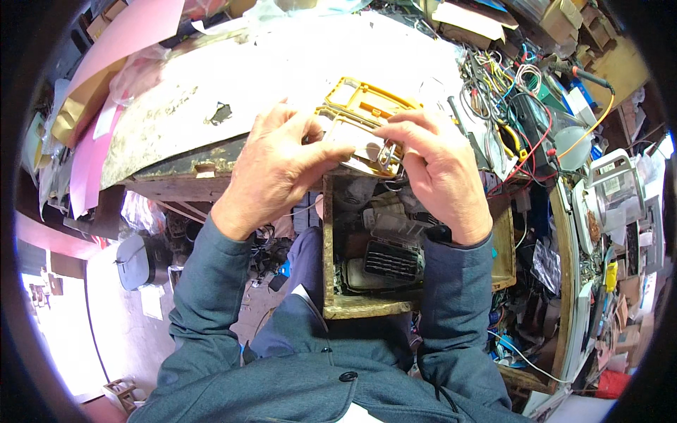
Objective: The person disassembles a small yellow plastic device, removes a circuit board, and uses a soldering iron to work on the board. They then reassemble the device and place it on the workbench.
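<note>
Between my hands, at the front edge of the pale bench, is a yellow plastic case with a white inner part, its exact kind unclear. My left hand has thumb and fingers closed on the left side of its white part. My right hand curls over the case's right end, fingers bent beside a small shiny metal piece. Whether the right fingers grip that piece or the case rim cannot be made out. The bench edge lies just beneath the case.
Under my hands a wooden drawer stands pulled out, with a black box among clutter. Tangled wires and tools crowd the bench's right side. A soldering iron lies at the far right. Pink sheets hang at the left.
</note>
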Available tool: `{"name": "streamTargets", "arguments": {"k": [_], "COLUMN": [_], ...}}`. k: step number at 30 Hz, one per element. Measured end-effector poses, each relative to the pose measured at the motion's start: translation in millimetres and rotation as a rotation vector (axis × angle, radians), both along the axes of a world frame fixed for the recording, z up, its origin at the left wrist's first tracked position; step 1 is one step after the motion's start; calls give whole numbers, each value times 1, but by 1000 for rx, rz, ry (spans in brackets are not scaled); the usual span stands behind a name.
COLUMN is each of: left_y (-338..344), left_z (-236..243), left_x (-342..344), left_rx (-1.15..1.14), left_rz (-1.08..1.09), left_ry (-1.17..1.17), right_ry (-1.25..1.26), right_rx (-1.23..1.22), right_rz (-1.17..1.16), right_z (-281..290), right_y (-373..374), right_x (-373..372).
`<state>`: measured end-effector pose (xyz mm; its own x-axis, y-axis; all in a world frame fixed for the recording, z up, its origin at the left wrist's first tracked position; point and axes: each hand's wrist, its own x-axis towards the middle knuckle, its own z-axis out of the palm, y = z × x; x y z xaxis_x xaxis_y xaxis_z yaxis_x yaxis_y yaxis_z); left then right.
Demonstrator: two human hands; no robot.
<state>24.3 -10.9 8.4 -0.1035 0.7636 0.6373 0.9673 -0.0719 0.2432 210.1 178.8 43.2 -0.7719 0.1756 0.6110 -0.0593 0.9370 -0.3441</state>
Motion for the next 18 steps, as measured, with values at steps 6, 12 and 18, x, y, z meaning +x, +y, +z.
{"name": "streamTargets", "arguments": {"k": [6,12,18], "left_y": [-2,-2,-2], "left_z": [0,1,0], "left_x": [-3,-3,-4], "left_rx": [-22,-24,-24], "left_rz": [13,14,11], "left_ry": [53,79,73], "right_ry": [-27,-14,-10], "right_rx": [43,101,185], "right_rz": [-37,-55,-15], "right_z": [-1,0,-4], "right_y": [3,0,2], "right_x": [2,0,-3]}}
